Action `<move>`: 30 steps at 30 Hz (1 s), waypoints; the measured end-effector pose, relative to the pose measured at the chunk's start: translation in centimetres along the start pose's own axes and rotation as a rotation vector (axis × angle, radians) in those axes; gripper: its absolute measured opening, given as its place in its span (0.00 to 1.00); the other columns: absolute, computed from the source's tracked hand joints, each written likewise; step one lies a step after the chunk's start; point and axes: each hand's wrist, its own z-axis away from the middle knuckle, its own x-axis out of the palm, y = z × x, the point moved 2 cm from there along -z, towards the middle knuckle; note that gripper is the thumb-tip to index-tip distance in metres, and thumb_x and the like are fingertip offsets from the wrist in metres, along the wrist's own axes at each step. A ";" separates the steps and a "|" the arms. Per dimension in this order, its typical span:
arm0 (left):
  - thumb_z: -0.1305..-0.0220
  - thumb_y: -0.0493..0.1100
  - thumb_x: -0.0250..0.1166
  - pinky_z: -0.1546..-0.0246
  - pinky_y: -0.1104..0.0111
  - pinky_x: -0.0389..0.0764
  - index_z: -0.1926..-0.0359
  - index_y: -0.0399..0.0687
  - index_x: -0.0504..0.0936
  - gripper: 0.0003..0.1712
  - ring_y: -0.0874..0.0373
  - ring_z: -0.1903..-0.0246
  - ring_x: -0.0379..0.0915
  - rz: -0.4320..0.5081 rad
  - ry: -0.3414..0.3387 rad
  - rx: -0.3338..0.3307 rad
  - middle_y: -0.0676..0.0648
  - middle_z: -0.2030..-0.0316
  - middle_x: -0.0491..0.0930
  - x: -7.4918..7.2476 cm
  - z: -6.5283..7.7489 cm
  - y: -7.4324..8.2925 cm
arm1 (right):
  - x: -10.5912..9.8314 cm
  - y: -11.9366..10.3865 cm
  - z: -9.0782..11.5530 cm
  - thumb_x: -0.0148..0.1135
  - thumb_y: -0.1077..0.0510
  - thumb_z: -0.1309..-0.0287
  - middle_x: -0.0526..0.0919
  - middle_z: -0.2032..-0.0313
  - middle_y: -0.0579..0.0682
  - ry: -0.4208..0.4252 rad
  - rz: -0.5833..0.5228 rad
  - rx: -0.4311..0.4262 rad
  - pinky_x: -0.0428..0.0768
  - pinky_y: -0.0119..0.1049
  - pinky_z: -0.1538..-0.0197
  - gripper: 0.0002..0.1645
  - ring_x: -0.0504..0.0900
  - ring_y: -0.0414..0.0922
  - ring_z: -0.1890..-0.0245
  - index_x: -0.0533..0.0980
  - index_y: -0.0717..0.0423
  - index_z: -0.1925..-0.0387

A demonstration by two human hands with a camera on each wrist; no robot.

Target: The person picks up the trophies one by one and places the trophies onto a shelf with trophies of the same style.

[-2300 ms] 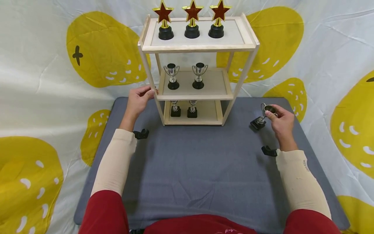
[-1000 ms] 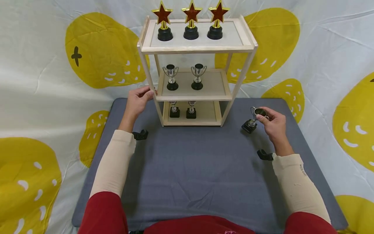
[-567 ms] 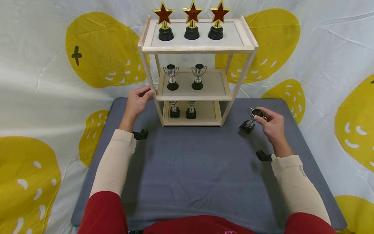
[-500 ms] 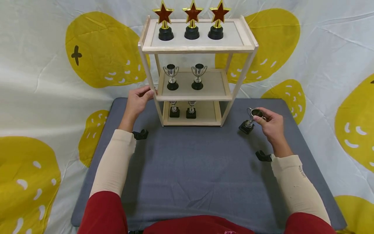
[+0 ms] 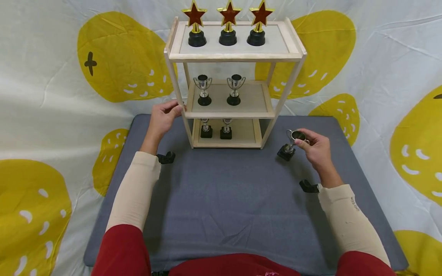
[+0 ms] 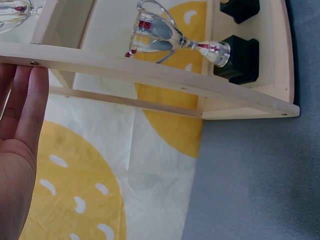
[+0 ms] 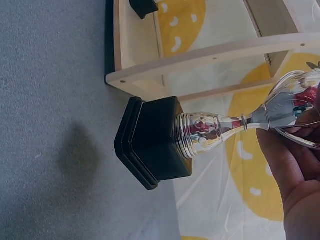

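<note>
My right hand (image 5: 315,148) grips a silver trophy cup (image 5: 296,136) by its bowl, to the right of the shelf. The cup tilts, with its square black base (image 7: 155,140) pointing down and left, above its shadow on the table. My left hand (image 5: 162,119) holds the left upright of a three-tier wooden shelf (image 5: 229,115) at the height of its middle board. In the left wrist view, fingers (image 6: 32,107) reach behind that wooden side. Two silver cups with round black bases, left (image 5: 203,89) and centre (image 5: 234,89), stand on the middle board.
Three gold star trophies, left (image 5: 195,25), centre (image 5: 228,25) and right (image 5: 258,25), stand on the top board. Two square-based cups, left (image 5: 206,129) and centre (image 5: 226,130), stand on the bottom board, partly hidden. A grey cloth covers the table (image 5: 228,199); a lemon-patterned curtain (image 5: 386,69) surrounds it.
My right hand has carried the tilted cup left and slightly nearer to me, closer to the shelf. My left hand has stayed on the shelf's upright.
</note>
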 end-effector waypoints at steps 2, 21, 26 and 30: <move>0.34 0.39 0.64 0.54 0.73 0.86 0.47 0.32 0.83 0.18 0.63 0.59 0.84 -0.002 -0.002 0.006 0.31 0.56 0.85 0.0 0.0 0.0 | 0.1 0.5 0.0 0.66 0.75 0.46 0.87 0.65 0.34 -0.010 -0.005 -0.010 0.80 0.17 0.68 0.21 0.82 0.27 0.70 0.76 0.81 0.50; 0.36 0.40 0.66 0.53 0.71 0.86 0.47 0.34 0.83 0.19 0.60 0.59 0.85 0.044 0.004 0.014 0.36 0.58 0.87 0.0 0.1 0.2 | 1.5 1.3 0.2 0.67 0.72 0.45 0.86 0.64 0.31 -0.113 0.030 -0.048 0.79 0.17 0.67 0.22 0.82 0.26 0.68 0.77 0.75 0.48; 0.35 0.40 0.66 0.53 0.71 0.86 0.47 0.34 0.84 0.18 0.59 0.58 0.85 0.050 -0.004 0.017 0.33 0.57 0.86 0.0 0.2 0.4 | 1.9 1.3 0.2 0.66 0.74 0.46 0.86 0.63 0.32 -0.130 0.004 -0.061 0.79 0.17 0.66 0.22 0.82 0.26 0.67 0.76 0.77 0.48; 0.36 0.40 0.66 0.53 0.71 0.86 0.48 0.33 0.84 0.18 0.58 0.58 0.85 0.049 -0.003 0.024 0.34 0.58 0.86 0.0 0.2 0.4 | 2.2 1.2 0.3 0.66 0.75 0.46 0.86 0.63 0.33 -0.148 0.003 -0.065 0.79 0.17 0.67 0.22 0.82 0.27 0.68 0.77 0.77 0.48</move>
